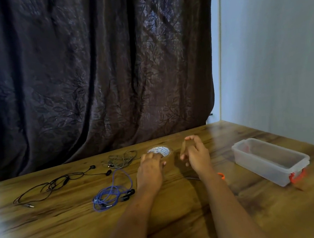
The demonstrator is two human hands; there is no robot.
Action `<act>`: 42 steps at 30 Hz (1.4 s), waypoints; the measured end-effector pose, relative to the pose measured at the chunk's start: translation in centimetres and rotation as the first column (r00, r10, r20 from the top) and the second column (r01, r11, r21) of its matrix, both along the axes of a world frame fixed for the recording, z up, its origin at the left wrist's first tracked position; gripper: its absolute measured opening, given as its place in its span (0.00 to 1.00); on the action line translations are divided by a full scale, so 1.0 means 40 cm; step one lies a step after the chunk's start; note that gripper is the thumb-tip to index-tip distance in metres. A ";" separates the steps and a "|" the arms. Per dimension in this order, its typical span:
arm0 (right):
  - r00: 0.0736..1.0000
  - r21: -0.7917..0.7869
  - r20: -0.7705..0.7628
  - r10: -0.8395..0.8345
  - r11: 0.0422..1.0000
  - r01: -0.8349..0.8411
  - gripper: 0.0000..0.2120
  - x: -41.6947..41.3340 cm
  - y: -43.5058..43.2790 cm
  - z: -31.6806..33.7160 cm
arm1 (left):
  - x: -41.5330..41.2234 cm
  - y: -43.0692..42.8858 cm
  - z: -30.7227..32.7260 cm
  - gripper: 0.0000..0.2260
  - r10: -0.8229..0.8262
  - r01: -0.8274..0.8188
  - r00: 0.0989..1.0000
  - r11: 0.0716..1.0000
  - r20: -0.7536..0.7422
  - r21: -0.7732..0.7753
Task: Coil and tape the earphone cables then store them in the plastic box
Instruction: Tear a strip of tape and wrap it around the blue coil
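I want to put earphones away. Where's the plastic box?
In the head view, the plastic box sits on the table's right side, just right of the right hand, near the pale wall.

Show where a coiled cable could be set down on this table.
Bare wood at the front edge, nearer than the purple earphones, and front right, nearer than the plastic box. Crowded: back left, around black earphones, grey earphones and tape roll.

Head view, forward-down, apparently near table (pixel 48 234).

Home room — dark curtain (pixel 90 77), wooden table (pixel 48 234)
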State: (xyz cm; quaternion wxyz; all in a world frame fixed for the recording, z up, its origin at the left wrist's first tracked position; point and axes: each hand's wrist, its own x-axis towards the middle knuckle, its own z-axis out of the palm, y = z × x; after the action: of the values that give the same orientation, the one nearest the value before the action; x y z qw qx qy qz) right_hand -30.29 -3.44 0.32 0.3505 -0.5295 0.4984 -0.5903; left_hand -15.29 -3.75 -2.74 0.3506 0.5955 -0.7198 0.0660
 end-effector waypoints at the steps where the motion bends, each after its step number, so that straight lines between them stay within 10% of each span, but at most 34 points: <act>1: 0.996 0.086 0.093 0.018 0.996 -0.026 0.14 0.002 -0.003 0.001 | 0.000 0.001 0.000 0.11 0.000 0.000 1.000 1.000 -0.012 -0.003; 7: 0.899 0.338 0.426 0.100 0.904 -0.261 0.12 0.029 -0.017 -0.003 | -0.018 0.025 0.020 0.06 0.031 -0.040 0.996 0.994 -0.083 -0.105; 15: 0.791 0.367 0.606 0.084 0.853 -0.372 0.12 0.033 -0.035 -0.011 | -0.007 0.016 0.009 0.19 -0.040 0.188 0.852 0.954 -0.521 0.234; 24: 0.821 0.386 0.563 0.098 0.847 -0.366 0.15 0.058 -0.042 -0.015 | -0.012 0.017 0.017 0.13 -0.058 0.315 0.707 0.918 -0.705 0.240; 35: 0.866 0.418 0.493 0.080 0.852 -0.316 0.18 0.063 -0.027 -0.003 | -0.007 0.000 0.004 0.08 0.019 0.170 0.794 0.952 -0.607 0.253; 42: 0.995 0.329 0.055 -0.078 0.943 0.055 0.19 0.035 -0.024 0.015 | -0.001 -0.004 0.004 0.07 0.013 0.186 0.796 0.946 -0.606 0.265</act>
State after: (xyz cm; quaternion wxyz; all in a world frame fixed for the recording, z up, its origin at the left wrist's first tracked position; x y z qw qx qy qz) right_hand -28.88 -4.40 0.90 0.4301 -0.4266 0.5949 -0.5283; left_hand -15.35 -3.92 -2.57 0.4647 0.5990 -0.5997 -0.2562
